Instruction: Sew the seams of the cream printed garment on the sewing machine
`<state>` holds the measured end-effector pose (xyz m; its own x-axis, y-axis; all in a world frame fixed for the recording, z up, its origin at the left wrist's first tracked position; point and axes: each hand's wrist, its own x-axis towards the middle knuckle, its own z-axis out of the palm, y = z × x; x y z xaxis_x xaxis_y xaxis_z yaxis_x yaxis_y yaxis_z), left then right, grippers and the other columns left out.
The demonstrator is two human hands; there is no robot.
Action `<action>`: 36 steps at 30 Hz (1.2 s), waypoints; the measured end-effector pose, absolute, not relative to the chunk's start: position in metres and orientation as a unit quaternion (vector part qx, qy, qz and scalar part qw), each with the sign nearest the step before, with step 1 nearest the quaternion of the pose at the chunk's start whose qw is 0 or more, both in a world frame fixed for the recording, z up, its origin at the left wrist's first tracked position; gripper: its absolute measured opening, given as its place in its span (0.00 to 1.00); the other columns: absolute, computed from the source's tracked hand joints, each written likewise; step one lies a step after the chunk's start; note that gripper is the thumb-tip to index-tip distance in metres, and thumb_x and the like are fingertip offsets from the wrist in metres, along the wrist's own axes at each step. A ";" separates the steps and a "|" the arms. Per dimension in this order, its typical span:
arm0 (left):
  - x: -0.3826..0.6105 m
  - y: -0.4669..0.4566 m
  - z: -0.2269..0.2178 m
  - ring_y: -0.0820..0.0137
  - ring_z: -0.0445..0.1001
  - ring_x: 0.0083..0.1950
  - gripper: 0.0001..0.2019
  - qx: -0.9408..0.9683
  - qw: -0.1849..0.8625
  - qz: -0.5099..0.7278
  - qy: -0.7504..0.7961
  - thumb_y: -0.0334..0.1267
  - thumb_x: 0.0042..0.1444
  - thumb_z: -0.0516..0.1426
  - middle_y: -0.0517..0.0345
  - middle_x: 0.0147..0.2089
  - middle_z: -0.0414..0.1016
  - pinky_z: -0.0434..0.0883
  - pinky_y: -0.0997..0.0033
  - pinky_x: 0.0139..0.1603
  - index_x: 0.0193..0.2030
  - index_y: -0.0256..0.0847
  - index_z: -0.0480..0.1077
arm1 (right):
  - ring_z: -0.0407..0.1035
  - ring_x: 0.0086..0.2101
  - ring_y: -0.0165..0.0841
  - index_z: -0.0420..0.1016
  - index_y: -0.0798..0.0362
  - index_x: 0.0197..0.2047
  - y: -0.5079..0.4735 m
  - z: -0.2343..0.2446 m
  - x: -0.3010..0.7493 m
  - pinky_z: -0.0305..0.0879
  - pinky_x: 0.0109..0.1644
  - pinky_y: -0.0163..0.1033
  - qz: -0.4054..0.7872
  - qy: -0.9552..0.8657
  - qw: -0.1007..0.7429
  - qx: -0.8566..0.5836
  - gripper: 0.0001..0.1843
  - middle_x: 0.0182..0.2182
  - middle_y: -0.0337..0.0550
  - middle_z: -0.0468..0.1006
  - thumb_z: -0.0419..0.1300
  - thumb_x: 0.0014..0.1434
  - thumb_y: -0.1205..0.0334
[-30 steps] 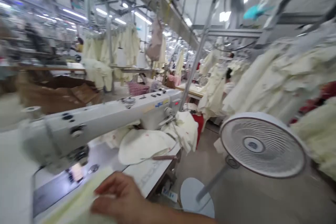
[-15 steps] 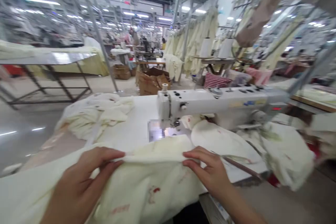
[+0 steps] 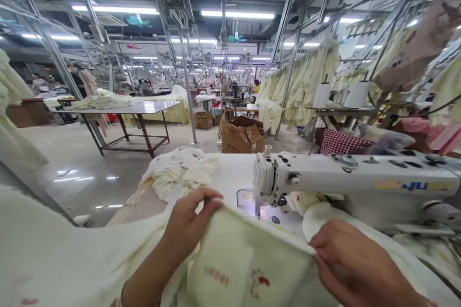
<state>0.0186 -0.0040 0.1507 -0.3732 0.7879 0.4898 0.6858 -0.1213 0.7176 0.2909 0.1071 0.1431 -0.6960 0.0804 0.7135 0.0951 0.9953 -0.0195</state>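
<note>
A cream fabric piece [image 3: 248,264] with small red prints is stretched between both hands in front of me. My left hand [image 3: 190,223] pinches its upper edge at the left, fingers closed on the cloth. My right hand [image 3: 345,261] grips the same edge at the right, also closed. Just beyond the cloth stands a white sewing machine [image 3: 360,182] on the white table [image 3: 234,172], its needle end close to the fabric's top edge.
A heap of cream pieces [image 3: 180,172] lies on the table's left. More cream cloth [image 3: 425,244] sits under the machine arm at right. Behind are open cardboard boxes [image 3: 241,135], a metal table [image 3: 118,108], hanging cream garments [image 3: 306,81] and thread cones [image 3: 322,95].
My view swung left from the fan and aisle to the sewing table. Both hands took hold of the cream fabric and lifted its edge up towards the machine.
</note>
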 end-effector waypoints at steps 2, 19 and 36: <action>0.009 0.018 0.179 0.70 0.71 0.32 0.12 0.550 0.019 0.518 0.655 0.46 0.53 0.56 0.60 0.30 0.76 0.67 0.73 0.34 0.31 0.40 0.73 | 0.61 0.25 0.30 0.64 0.52 0.27 0.111 0.175 0.288 0.56 0.29 0.36 -0.060 -0.922 0.380 -0.051 0.09 0.22 0.38 0.67 0.53 0.56 0.75; 0.045 0.049 0.070 0.64 0.67 0.37 0.08 0.683 -0.096 0.192 0.698 0.27 0.56 0.52 0.56 0.31 0.69 0.62 0.63 0.41 0.29 0.41 0.68 | 0.71 0.30 0.27 0.67 0.48 0.24 0.044 0.007 0.256 0.65 0.40 0.30 0.145 -0.953 0.267 -0.015 0.12 0.19 0.33 0.73 0.55 0.61 0.63; 0.077 0.049 0.021 0.52 0.62 0.62 0.22 0.736 -0.021 0.087 0.671 0.46 0.57 0.56 0.47 0.63 0.62 0.55 0.37 0.60 0.57 0.42 0.65 | 0.68 0.51 0.24 0.70 0.56 0.43 0.110 0.014 0.300 0.49 0.64 0.30 0.236 -0.963 0.130 -0.019 0.16 0.46 0.45 0.78 0.42 0.69 0.61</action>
